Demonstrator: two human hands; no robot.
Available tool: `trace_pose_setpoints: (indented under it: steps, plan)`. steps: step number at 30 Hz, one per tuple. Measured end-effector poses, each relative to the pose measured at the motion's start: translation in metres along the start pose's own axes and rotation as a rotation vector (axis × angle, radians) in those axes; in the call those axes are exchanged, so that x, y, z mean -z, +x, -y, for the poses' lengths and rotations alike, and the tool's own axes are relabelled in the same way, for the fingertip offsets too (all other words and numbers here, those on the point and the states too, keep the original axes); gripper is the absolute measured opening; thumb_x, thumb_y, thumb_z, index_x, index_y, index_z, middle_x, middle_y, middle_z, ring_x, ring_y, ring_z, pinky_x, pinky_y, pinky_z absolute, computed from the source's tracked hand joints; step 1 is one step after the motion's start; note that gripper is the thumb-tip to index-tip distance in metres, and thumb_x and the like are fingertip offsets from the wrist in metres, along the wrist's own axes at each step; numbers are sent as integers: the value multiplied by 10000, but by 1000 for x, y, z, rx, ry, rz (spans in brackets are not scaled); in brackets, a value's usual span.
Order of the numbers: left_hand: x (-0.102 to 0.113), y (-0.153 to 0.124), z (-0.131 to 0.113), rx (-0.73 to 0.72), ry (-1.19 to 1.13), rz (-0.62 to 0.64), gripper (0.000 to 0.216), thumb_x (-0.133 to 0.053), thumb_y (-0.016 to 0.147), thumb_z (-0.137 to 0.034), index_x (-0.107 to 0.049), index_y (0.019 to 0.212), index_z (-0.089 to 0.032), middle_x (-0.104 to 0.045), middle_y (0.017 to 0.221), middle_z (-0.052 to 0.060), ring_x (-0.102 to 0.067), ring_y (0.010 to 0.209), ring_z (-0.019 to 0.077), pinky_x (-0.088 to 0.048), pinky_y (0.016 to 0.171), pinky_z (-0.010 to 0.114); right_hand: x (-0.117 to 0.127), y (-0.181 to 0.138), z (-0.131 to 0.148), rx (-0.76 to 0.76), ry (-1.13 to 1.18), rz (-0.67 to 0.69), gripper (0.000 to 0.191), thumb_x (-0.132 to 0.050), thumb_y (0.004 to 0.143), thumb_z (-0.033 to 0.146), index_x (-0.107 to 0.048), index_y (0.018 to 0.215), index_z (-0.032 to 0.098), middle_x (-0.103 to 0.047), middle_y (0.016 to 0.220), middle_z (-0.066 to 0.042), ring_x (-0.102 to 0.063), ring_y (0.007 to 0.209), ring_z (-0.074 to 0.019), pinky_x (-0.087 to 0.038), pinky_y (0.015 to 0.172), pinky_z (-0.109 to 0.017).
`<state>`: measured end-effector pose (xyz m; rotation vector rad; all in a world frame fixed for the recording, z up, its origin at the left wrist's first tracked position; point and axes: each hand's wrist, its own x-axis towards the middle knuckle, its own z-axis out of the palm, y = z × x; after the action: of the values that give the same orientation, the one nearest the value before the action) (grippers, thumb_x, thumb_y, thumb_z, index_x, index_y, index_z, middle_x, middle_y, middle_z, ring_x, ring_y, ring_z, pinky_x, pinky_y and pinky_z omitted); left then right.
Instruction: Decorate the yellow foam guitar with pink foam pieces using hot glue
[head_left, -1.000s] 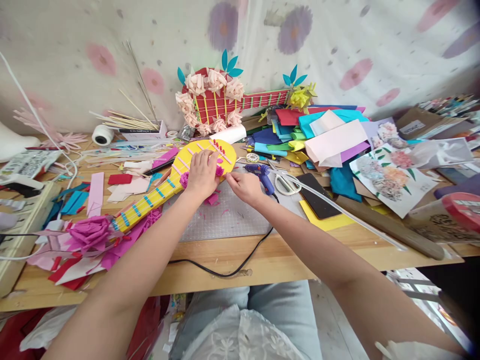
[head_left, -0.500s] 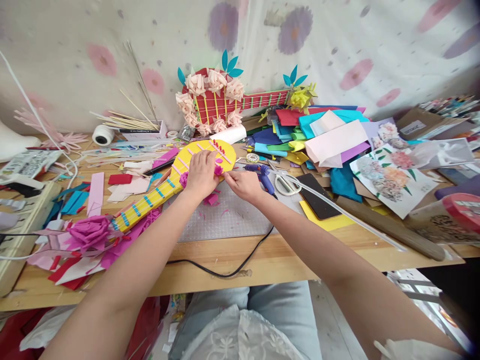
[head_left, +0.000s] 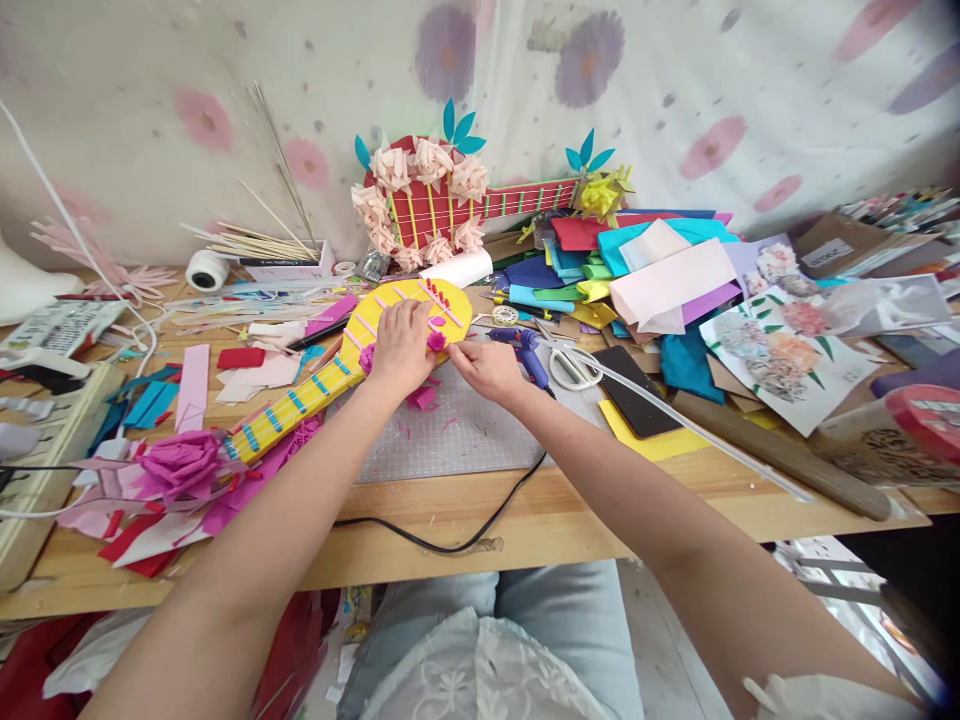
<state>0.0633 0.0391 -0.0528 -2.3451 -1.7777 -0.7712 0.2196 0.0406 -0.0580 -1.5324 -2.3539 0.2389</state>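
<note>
A yellow paper guitar [head_left: 390,320] with blue and pink strips lies slanted on the table, its neck pointing to the lower left. My left hand [head_left: 403,345] lies palm down on its round body, fingers curled over a small magenta paper flower [head_left: 436,340] at the body's lower edge. From the right, my right hand [head_left: 487,368] pinches at that same flower or the guitar's edge; what sits between its fingertips is too small to make out. Another magenta flower [head_left: 367,357] peeks out left of my left hand.
A grey cutting mat [head_left: 465,435] lies under my hands with pink scraps [head_left: 422,397] on it. A blue glue gun [head_left: 527,352], scissors [head_left: 571,366] and a black phone [head_left: 637,378] lie to the right. Coloured paper sheets [head_left: 652,265] are piled behind. A red paper guitar [head_left: 431,205] leans on the wall.
My right hand has slid a little up and left, closer to the guitar's edge. My left hand has hardly moved on the guitar body.
</note>
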Motion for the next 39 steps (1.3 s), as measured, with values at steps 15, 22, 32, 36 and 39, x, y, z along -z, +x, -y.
trace_pose_setpoints:
  steps: [15, 22, 32, 36, 39]
  plan:
    - [42, -13, 34, 386, -378, 8, 296, -529, 765, -269, -633, 1027, -179, -652, 1023, 69, -611, 833, 179, -482, 826, 338, -4, -55, -54, -150, 430, -31, 199, -474, 888, 294, -587, 1034, 221, -615, 742, 8, -545, 667, -142, -362, 649, -241]
    - [62, -13, 44, 536, -251, 74, 242, -515, 784, -364, -676, 798, -184, -677, 778, 44, -590, 718, 199, -434, 676, 299, 15, -71, -100, -378, 379, -25, 385, -611, 758, 538, -515, 601, 200, -455, 530, 35, -409, 533, -119, -266, 534, -261]
    - [40, 31, 38, 333, 37, 382, 334, -692, 665, -316, -613, 968, -198, -688, 1042, 58, -617, 899, 218, -431, 711, 278, -13, -45, -114, -295, 202, -328, 515, -651, 695, 582, -613, 978, 153, -596, 1004, -118, -562, 871, -238, -442, 777, -365]
    - [34, 35, 33, 389, 51, 435, 390, -687, 672, -278, -569, 1034, -196, -696, 1013, 59, -635, 890, 218, -444, 702, 278, -23, -40, -111, -297, 220, -327, 480, -647, 725, 534, -639, 993, 136, -613, 982, -118, -572, 903, -248, -450, 807, -374]
    - [30, 37, 30, 471, 94, 453, 427, -686, 666, -276, -548, 1062, -192, -692, 1018, 83, -649, 881, 242, -457, 706, 301, -25, -39, -110, -311, 251, -316, 449, -653, 734, 499, -656, 986, 128, -635, 946, -115, -582, 862, -237, -455, 786, -359]
